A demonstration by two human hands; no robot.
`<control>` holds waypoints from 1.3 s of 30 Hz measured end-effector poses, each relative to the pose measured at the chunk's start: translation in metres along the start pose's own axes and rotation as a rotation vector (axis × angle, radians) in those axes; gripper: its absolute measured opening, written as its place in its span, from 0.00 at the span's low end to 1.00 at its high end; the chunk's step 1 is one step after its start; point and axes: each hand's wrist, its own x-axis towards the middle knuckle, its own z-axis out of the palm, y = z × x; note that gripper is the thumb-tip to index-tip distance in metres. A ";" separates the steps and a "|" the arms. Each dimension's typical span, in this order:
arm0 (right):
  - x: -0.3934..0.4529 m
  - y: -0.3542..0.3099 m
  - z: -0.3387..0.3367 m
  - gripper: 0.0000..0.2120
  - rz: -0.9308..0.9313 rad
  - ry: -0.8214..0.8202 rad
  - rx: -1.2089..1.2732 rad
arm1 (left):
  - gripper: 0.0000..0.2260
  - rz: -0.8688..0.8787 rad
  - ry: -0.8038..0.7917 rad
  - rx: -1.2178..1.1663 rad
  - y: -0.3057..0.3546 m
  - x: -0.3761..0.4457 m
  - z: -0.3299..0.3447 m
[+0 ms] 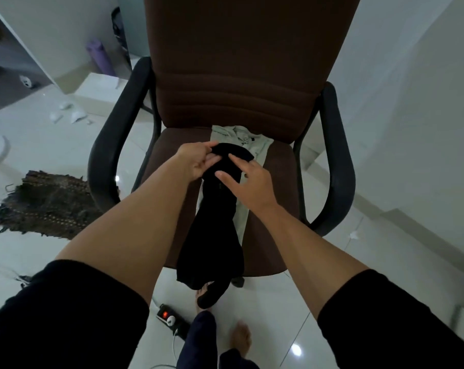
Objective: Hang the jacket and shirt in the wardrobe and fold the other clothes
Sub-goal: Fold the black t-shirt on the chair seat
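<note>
Left hand [196, 162] has its grip pinched on the top edge of the black garment [214, 230], which drapes over the pale folded garment [254, 145] on the brown chair [252, 75] seat; right hand [248, 179] rests on it, fingers spread and holding nothing. Power strip [169, 316] lies on the floor at 6 o'clock, fringed rug [44, 203] at 9 o'clock. The black garment's type is indistinct, its lower end hanging past the seat edge.

No readable text anywhere.

The pale garment [254, 145] on the chair [252, 75] seat carries a small dark neck tag with a white mark, too small and blurred to read. On the floor in front of the chair, the power strip [172, 319] shows only a glowing red switch, no lettering.
</note>
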 end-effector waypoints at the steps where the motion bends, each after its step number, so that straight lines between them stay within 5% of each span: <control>1: 0.000 0.001 0.002 0.27 0.017 0.010 -0.005 | 0.16 -0.014 -0.008 -0.004 -0.001 0.000 0.002; 8: 0.011 0.005 0.003 0.15 0.005 0.178 -0.009 | 0.14 -0.063 -0.104 0.041 0.004 0.003 0.008; 14: 0.036 -0.013 -0.036 0.10 -0.028 0.130 0.023 | 0.16 0.315 -0.204 1.119 0.027 0.021 -0.004; 16: 0.052 -0.030 -0.062 0.10 0.011 0.067 0.057 | 0.20 0.473 -0.254 1.282 0.042 0.021 0.003; 19: 0.076 -0.061 -0.114 0.08 0.005 -0.057 0.133 | 0.22 0.574 -0.336 1.263 0.074 0.012 0.018; 22: 0.089 -0.090 -0.164 0.06 -0.029 -0.168 0.175 | 0.09 0.548 -0.592 1.179 0.110 -0.007 0.034; 25: 0.097 -0.113 -0.207 0.07 0.010 -0.079 0.418 | 0.06 0.550 -0.679 1.100 0.140 -0.031 0.057; 30: 0.106 -0.146 -0.277 0.10 0.041 0.219 0.680 | 0.06 0.827 -0.553 1.017 0.194 -0.070 0.091; 35: 0.103 -0.177 -0.337 0.12 -0.054 0.450 0.615 | 0.14 1.058 -0.518 1.244 0.245 -0.113 0.117; 39: 0.097 -0.199 -0.369 0.11 -0.130 0.534 0.446 | 0.08 1.262 -0.268 1.304 0.276 -0.135 0.132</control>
